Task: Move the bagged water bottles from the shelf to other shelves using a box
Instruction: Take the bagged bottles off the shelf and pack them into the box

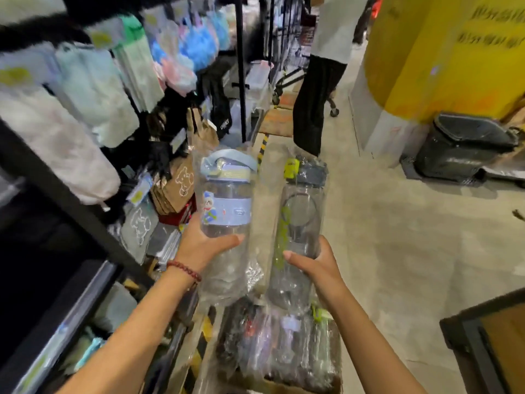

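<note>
Above the near box [298, 383] of bagged bottles [278, 342], a blue-capped bagged bottle [224, 203] is gripped upright at its lower part by the left hand [201, 245], while a grey-capped bagged bottle [301, 220] is gripped likewise by the right hand [315, 268], shelves [71, 194] left.

- Your left hand [206, 245] is reaching toward 12 o'clock, fingers and thumb curling around a bottle's base.
- Your right hand [318, 265] is extending toward 11 o'clock, gripping a second bottle.
</note>
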`<state>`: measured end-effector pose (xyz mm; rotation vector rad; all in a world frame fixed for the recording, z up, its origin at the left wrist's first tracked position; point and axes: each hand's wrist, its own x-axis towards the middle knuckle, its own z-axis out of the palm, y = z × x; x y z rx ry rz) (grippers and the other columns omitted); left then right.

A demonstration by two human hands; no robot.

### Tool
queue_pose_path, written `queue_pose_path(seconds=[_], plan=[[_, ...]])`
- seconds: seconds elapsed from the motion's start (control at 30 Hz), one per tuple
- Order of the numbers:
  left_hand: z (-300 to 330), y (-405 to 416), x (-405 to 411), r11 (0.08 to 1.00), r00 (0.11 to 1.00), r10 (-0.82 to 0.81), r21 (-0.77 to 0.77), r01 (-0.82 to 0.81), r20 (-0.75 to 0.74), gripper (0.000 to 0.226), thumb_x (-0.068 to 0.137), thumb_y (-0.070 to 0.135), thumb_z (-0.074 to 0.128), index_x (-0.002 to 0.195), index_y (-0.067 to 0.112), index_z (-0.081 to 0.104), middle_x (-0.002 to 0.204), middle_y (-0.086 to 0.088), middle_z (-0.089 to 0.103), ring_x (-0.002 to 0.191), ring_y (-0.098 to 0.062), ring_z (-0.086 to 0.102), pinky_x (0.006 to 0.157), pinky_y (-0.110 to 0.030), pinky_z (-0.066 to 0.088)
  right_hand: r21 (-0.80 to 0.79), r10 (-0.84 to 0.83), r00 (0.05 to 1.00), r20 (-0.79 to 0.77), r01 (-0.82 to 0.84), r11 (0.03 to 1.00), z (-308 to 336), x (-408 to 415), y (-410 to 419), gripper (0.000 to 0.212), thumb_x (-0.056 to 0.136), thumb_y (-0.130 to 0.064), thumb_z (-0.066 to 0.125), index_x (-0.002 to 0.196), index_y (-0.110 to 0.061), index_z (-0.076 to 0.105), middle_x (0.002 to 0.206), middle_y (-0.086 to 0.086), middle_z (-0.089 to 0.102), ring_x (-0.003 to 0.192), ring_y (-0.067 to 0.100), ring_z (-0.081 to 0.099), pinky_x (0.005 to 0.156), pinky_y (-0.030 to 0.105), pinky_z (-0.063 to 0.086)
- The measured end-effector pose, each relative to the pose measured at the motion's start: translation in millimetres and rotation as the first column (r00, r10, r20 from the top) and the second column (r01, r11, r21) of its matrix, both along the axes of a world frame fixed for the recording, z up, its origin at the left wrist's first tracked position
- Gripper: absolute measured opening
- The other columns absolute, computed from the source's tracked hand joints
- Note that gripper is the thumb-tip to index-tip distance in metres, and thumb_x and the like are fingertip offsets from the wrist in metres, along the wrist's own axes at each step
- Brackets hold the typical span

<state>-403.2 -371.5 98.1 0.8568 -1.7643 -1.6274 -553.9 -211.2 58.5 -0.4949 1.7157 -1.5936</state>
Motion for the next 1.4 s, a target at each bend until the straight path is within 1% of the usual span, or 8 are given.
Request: queue_pose_path(seconds=[0.2,0.33,0.43,0.53,0.73,0.87,1.2,1.4], plan=[[41,33,51,0.971,0.976,0.213,-0.099,-0.216,-0.049,0.066,0.039,0.039,0.078,0.101,0.027,0.058,0.085,0.027,0.07,0.082,0.008,0.065,0.066,-0.007,0.048,-0.083,0.23,0.972,-0.042,-0.232,0.969,31,2,1,0.086,0.042,-0.043,0.081,0.12,-0.02,0.054,0.108,0.002,0.068,0.092,0.015,0.069,0.072,0.029,0.054],[52,67,86,0.91,0.915,0.391,-0.105,-0.401,-0.099,0.061,0.042,0.024,0.082,0.098,0.025,0.058,0.08,0.028,0.07,0.076,0.009,0.065,0.061,-0.007,0.047,-0.126,0.428,0.904,-0.014,-0.426,0.896,34,15,1,0.081,0.046,-0.034,0.081,0.12,-0.019,0.053,0.106,0.003,0.069,0.086,0.012,0.07,0.061,0.021,0.053],[53,95,122,0.829,0.83,0.546,-0.069,-0.554,-0.112,0.068,0.037,0.037,0.08,0.1,0.025,0.059,0.084,0.018,0.073,0.081,0.001,0.068,0.063,-0.012,0.05,-0.157,0.553,0.833,0.018,-0.544,0.824,30,41,-8,0.074,0.051,-0.03,0.082,0.119,-0.026,0.054,0.111,0.001,0.068,0.094,0.018,0.069,0.07,0.03,0.056],[56,123,170,0.725,0.729,0.678,-0.079,-0.684,-0.094,0.072,0.036,0.041,0.079,0.103,0.025,0.059,0.093,0.009,0.072,0.085,-0.002,0.068,0.069,-0.017,0.052,-0.199,0.68,0.733,0.005,-0.666,0.719,33,80,-18,0.072,0.053,-0.031,0.082,0.117,-0.041,0.052,0.119,-0.004,0.066,0.106,0.019,0.065,0.09,0.044,0.053],[68,183,265,0.495,0.505,0.86,-0.12,-0.86,-0.075,0.074,0.036,0.043,0.08,0.105,0.023,0.061,0.099,0.004,0.07,0.086,-0.004,0.068,0.07,-0.018,0.052,-0.2,0.886,0.461,-0.055,-0.874,0.442,51,172,-21,0.083,0.048,-0.043,0.081,0.124,-0.038,0.047,0.117,-0.009,0.065,0.105,0.011,0.064,0.084,0.035,0.054],[67,234,316,0.34,0.35,0.933,-0.108,-0.934,-0.083,0.071,0.037,0.042,0.079,0.103,0.021,0.063,0.096,0.001,0.071,0.085,-0.01,0.069,0.07,-0.022,0.053,-0.214,0.951,0.295,-0.094,-0.939,0.27,64,235,-6,0.078,0.049,-0.038,0.08,0.119,-0.036,0.046,0.114,-0.011,0.064,0.092,-0.001,0.066,0.067,0.016,0.052],[61,408,449,-0.005,-0.001,0.996,-0.037,-0.999,-0.094,0.073,0.032,0.044,0.078,0.1,0.025,0.061,0.093,0.007,0.07,0.079,-0.004,0.068,0.067,-0.02,0.055,-0.149,0.977,-0.072,-0.198,-0.984,-0.103,73,416,90,0.072,0.051,-0.041,0.078,0.116,-0.036,0.049,0.119,-0.006,0.063,0.1,0.003,0.065,0.072,0.016,0.051],[48,521,519,-0.123,-0.124,0.991,0.017,-0.992,-0.058,0.06,0.048,0.026,0.088,0.099,0.031,0.057,0.087,0.015,0.072,0.081,0.002,0.066,0.068,-0.015,0.052,-0.132,0.966,-0.185,-0.181,-0.969,-0.21,61,515,186,0.081,0.05,-0.038,0.08,0.123,-0.034,0.047,0.12,-0.01,0.062,0.1,-0.001,0.063,0.072,0.015,0.05]])
